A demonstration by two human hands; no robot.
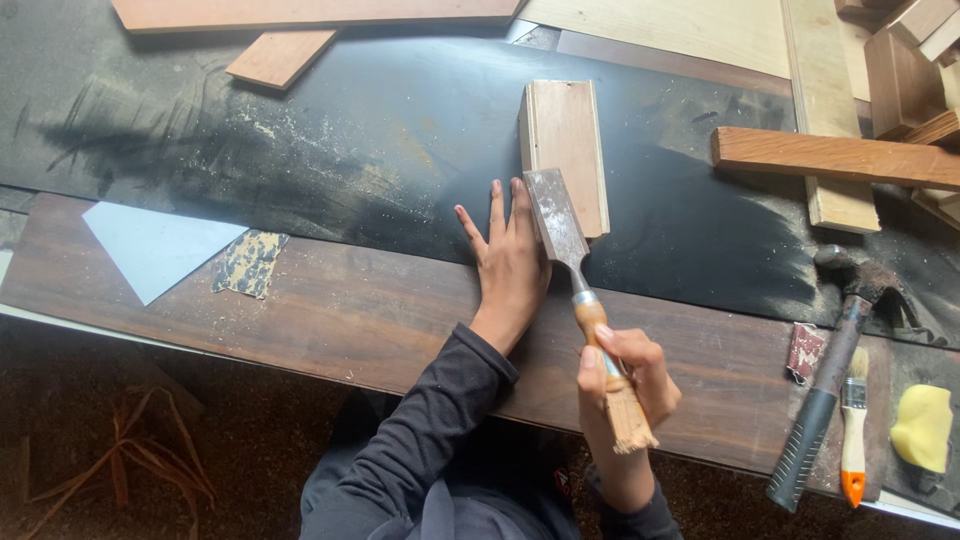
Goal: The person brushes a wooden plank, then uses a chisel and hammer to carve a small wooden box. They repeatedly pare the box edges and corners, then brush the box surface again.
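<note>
Dark long sleeves rise from the bottom edge toward the bench; the right hand (pixel 628 375) is wrapped tight round the frayed wooden handle of a broad, rust-mottled steel chisel (pixel 572 268), whose blade slants up and left until its tip lies over the lower left corner of a small rectangular pale wood block (pixel 568 150); the left hand (pixel 512 258) lies flat with fingers spread on the bench, palm down, gripping nothing, its fingertips just beside the block's lower left corner and touching the side of the chisel blade; the block itself lies on a black sheet dusted with sawdust (pixel 350 140), a little past the long dark brown plank (pixel 330 310) that runs along the near edge; on that plank, well to the left, lie a pale grey triangular offcut (pixel 150 245) and a worn scrap of sandpaper (pixel 248 262); to the right lie a claw hammer with a dark ribbed grip (pixel 825 385), a small paintbrush with an orange-tipped handle (pixel 853 425) and a yellow sponge (pixel 922 427); a reddish wooden batten (pixel 830 158) rests across lighter boards at the far right; more boards lie along the top
</note>
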